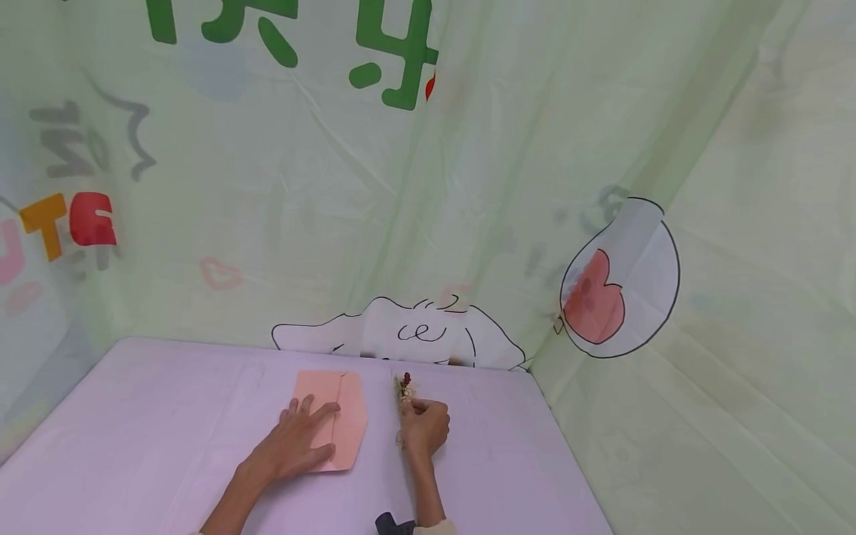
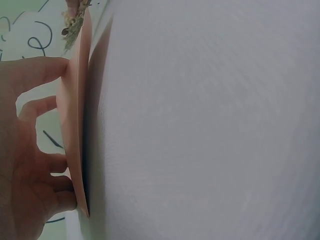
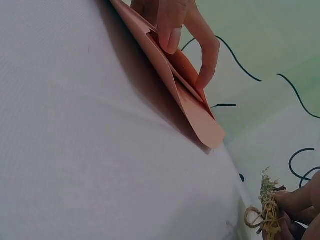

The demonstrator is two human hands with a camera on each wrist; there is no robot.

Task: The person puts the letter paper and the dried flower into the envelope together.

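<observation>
A pink envelope (image 1: 351, 420) lies on the table with its flap side to the right. Across it rests my left hand (image 1: 291, 444), fingers spread and fingertips touching the paper. The right wrist view shows the envelope's mouth (image 3: 187, 82) gaping a little, with left fingers (image 3: 172, 42) at it. To the right, my right hand (image 1: 426, 427) pinches a small dried flower bouquet (image 1: 404, 388) between thumb and fingers. The bouquet has a dark red bloom and pale sprigs; a twine bow (image 3: 253, 216) ties its stems. Part of it is hidden behind the right fingers.
The table (image 1: 167, 416) has a pale lilac cover. Behind it and at the right hang light green cloth walls (image 1: 535, 134) with printed letters and drawings. A black device (image 1: 393, 524) sits at my right wrist.
</observation>
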